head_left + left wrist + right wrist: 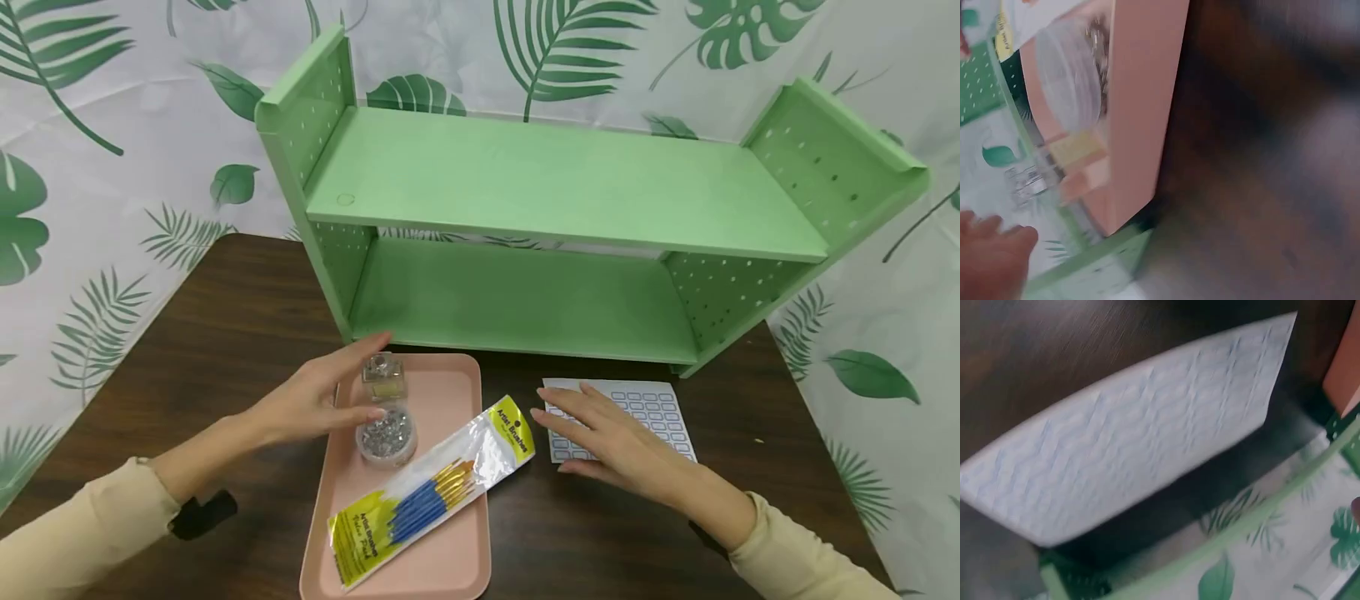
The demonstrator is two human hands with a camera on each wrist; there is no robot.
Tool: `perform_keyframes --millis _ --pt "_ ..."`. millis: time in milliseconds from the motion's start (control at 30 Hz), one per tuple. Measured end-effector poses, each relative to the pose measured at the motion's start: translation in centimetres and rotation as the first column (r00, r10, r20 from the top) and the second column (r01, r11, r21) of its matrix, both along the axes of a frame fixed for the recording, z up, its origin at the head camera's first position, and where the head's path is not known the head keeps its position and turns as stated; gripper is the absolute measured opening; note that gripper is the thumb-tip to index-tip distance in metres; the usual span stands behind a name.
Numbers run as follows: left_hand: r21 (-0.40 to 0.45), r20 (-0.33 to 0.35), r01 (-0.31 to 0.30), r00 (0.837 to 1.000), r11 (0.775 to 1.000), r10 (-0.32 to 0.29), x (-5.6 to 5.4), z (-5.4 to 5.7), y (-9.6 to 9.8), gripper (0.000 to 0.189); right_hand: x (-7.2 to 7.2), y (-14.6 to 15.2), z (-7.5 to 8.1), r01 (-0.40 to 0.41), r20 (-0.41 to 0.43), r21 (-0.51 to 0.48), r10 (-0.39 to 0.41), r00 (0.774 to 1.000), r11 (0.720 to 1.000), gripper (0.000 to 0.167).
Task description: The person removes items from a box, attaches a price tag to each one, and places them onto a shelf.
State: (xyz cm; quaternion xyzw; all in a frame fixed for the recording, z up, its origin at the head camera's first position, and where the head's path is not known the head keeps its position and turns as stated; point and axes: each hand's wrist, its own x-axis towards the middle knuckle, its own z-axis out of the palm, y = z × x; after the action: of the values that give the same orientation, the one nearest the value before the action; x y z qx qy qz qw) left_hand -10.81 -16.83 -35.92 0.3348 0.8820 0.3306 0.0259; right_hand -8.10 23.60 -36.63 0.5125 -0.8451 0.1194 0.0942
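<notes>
My left hand (322, 398) reaches over the pink tray (453, 562), thumb and fingers spread. Its thumb tip is at a round clear tub of silvery pieces (387, 440); whether it touches cannot be told. A small square glass bottle (383, 379) with yellowish contents stands between thumb and fingers. Across the tray lies a clear packet of blue-handled artist brushes (431, 500), one end past the rim. My right hand (622, 442) hovers, fingers apart, over a white sheet of blue-framed labels (663, 412). That sheet (1147, 431) is blurred in the right wrist view.
A green two-tier shelf (555, 183) with perforated sides stands at the back of the dark wooden table (247, 321). Its lower edge is close behind the tray and the label sheet. A leaf-patterned cloth (172, 150) hangs behind.
</notes>
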Motion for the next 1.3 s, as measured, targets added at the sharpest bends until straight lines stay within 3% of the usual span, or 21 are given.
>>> perform_keyframes --millis 33,100,233,367,500,600,767,967,1300 --pt "0.060 0.070 -0.062 0.996 0.996 0.057 0.2 -0.3 -0.2 0.081 0.2 -0.3 -0.2 -0.016 0.002 -0.024 0.016 1.000 1.000 0.058" --pt "0.159 0.214 -0.180 0.966 0.971 0.144 0.4 -0.9 -0.5 0.075 0.5 -0.9 -0.6 -0.045 0.009 -0.061 0.046 0.999 0.997 0.053" --pt "0.266 0.449 -0.347 0.870 0.900 0.203 0.9 -1.9 -0.9 0.069 0.9 -2.0 -1.3 -0.101 0.008 -0.117 0.102 0.995 0.988 0.041" --pt "0.286 0.525 -0.422 0.820 0.860 0.227 1.1 -2.6 -1.1 0.067 1.0 -2.7 -2.0 -0.127 -0.008 -0.111 0.127 0.992 0.986 0.040" --pt "0.267 0.584 -0.476 0.772 0.838 0.252 1.0 -3.2 -1.1 0.068 1.0 -3.2 -2.6 -0.131 -0.032 -0.093 0.129 0.991 0.987 0.048" --pt "0.272 0.624 -0.500 0.742 0.822 0.246 0.9 -3.6 -1.0 0.067 0.9 -3.4 -2.9 -0.131 -0.039 -0.096 0.128 0.991 0.987 0.046" --pt "0.292 0.651 -0.517 0.724 0.804 0.229 0.6 -4.0 -0.8 0.061 0.9 -3.8 -3.0 -0.123 -0.080 -0.074 0.117 0.990 0.990 0.030" --pt "0.268 0.658 -0.525 0.712 0.808 0.244 0.7 -4.5 -0.7 0.056 1.0 -4.1 -3.0 -0.133 -0.167 -0.023 0.128 0.978 0.991 0.031" --pt "0.249 0.640 -0.523 0.721 0.815 0.268 1.3 -4.8 -1.7 0.051 0.1 -5.1 -3.2 -0.192 -0.271 0.058 0.200 0.941 0.980 0.032"
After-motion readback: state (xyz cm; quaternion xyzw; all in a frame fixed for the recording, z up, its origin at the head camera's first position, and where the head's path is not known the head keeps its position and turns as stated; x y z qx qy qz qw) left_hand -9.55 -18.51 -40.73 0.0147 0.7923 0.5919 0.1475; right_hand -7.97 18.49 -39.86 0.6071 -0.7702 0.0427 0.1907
